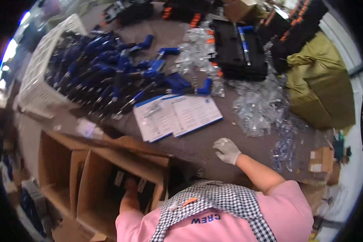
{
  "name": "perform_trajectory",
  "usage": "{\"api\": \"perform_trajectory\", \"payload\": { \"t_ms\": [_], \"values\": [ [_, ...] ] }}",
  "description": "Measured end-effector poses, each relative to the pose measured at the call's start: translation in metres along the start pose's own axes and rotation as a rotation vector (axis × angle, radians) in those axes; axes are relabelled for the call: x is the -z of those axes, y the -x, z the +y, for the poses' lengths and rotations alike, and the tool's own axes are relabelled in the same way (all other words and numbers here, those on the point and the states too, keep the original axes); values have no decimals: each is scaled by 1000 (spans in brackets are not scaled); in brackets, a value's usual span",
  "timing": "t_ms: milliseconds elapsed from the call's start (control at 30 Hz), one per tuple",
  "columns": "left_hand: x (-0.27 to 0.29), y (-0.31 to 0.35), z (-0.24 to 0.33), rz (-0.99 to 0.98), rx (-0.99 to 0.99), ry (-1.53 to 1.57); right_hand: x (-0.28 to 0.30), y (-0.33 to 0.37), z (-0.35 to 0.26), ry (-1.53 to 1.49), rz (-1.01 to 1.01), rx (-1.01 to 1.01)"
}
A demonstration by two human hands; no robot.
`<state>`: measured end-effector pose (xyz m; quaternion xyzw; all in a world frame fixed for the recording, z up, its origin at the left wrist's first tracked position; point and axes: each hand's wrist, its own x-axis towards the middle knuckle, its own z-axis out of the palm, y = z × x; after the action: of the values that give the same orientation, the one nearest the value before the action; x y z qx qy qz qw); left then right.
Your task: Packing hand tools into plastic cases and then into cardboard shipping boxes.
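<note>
Dark cases (147, 192) with pale labels lie inside an open cardboard box (88, 193), below the front edge of the worktop (197, 155) on the person's left. The left forearm drops steeply into this box, and the left hand (130, 185) is down among the cases, between two labels. Its fingers are lost in shadow, so I cannot tell whether they grip a case or only touch one.

The hands are well apart. The right arm reaches out over the worktop with the elbow bent outward; the right hand (227, 151), in a white glove, rests near the worktop's front edge, fingers loosely bent toward the left and nothing visible in them.

Beyond the right hand, up and to the left, printed sheets (197, 115) lie overlapping. Behind them a heap of blue-handled tools (109, 68) spills from a tipped white plastic crate (42, 90). Farther right, clear plastic packets (256, 109) lie scattered around a stack of black plastic cases (230, 50) with orange latches; one blue-and-silver tool (245, 44) lies on top. An olive-yellow sack (320, 80) stands at the right side.
</note>
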<state>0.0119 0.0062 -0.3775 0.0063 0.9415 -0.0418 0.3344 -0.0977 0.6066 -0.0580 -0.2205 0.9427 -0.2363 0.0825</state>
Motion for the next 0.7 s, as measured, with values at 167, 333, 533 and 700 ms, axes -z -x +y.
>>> {"api": "perform_trajectory", "payload": {
  "t_ms": [167,333,533,700],
  "values": [
    [189,19,131,-243,141,97,103,-31,68,468,386,-63],
    [220,58,51,-247,218,60,248,-112,191,522,1123,-589],
    [525,181,108,-720,-379,487,310,-39,304,-110,916,-915],
    [591,102,210,-283,-912,1176,283,-25,362,-350,807,-1093]
  ]
}}
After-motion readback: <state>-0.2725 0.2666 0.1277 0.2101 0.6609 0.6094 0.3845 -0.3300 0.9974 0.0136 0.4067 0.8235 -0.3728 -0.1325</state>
